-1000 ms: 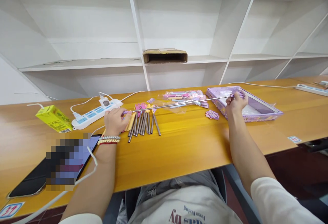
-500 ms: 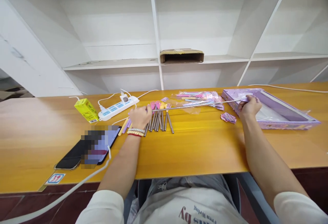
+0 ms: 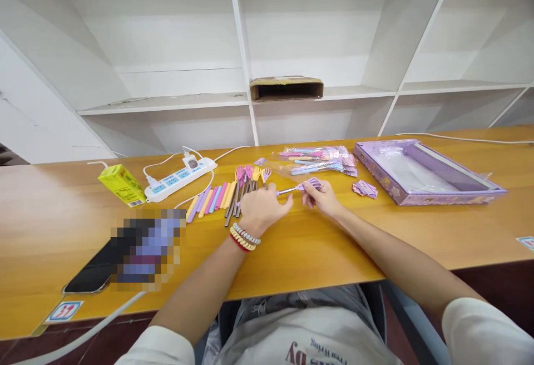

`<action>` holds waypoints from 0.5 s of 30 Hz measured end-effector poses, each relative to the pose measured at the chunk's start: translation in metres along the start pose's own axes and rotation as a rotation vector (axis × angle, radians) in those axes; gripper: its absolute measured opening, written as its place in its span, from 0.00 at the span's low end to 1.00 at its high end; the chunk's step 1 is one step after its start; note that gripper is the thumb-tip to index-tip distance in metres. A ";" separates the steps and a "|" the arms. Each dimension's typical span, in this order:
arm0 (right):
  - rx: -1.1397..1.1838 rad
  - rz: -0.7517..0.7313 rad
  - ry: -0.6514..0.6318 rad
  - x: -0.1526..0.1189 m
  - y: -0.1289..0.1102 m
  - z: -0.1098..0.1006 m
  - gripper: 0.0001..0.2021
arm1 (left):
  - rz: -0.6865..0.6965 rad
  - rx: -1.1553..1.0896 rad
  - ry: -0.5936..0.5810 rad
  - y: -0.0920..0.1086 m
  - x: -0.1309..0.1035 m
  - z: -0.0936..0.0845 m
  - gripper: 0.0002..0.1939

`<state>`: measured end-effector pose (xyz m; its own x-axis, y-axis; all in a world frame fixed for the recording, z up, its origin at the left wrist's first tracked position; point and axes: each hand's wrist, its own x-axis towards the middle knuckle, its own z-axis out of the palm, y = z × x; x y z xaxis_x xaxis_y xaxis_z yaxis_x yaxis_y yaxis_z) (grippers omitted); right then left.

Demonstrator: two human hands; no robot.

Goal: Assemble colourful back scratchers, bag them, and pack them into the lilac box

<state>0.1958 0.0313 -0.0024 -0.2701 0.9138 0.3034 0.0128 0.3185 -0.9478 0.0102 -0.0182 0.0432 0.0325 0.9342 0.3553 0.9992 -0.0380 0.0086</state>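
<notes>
The scratcher [image 3: 287,191] is above the desk [image 3: 292,265], in front of the bagged scratchers [image 3: 317,160], its short metal rod showing between the hands. The left hand [image 3: 261,209] wraps its handle end, largely hiding it; the right hand [image 3: 324,199] pinches the purple claw end. It looks collapsed, or nearly so; whether it is fully closed, I cannot tell. Left of it, loose scratchers [image 3: 241,187] lie bunched with bare metal rods, and coloured handles [image 3: 217,198] lie apart in a row, so those pieces are already out, their rods and handles separate. The others remain in clear bags, near the purple box [image 3: 442,199] and some crumpled wrappers [image 3: 365,188]. Half a second earlier the rod is stretched long, the right hand out at the box; now the hands are close together and more handles show.
</notes>
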 end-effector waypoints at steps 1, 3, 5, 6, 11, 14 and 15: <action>0.010 0.003 -0.048 -0.002 0.000 0.003 0.21 | -0.002 0.000 -0.020 0.001 0.000 0.001 0.29; -0.005 -0.010 -0.090 -0.003 0.002 0.006 0.20 | 0.003 0.003 -0.046 -0.001 0.002 0.004 0.27; -0.047 -0.037 -0.104 -0.003 0.002 0.007 0.19 | 0.032 0.000 -0.045 -0.004 0.005 0.008 0.24; -0.062 -0.050 -0.106 -0.002 0.003 0.007 0.20 | 0.048 -0.004 -0.036 -0.006 0.007 0.010 0.22; -0.111 -0.138 0.011 0.005 0.000 -0.004 0.21 | 0.128 -0.016 0.011 -0.014 0.017 0.017 0.18; -0.070 -0.182 0.295 0.015 -0.005 -0.030 0.21 | 0.085 0.014 0.050 -0.034 0.027 0.019 0.18; -0.021 -0.191 0.434 0.019 -0.008 -0.043 0.21 | 0.040 0.033 0.071 -0.045 0.030 0.019 0.19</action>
<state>0.2323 0.0567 0.0147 0.1574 0.8581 0.4887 0.0223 0.4917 -0.8705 -0.0329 0.0185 0.0357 0.0719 0.9047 0.4200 0.9974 -0.0622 -0.0369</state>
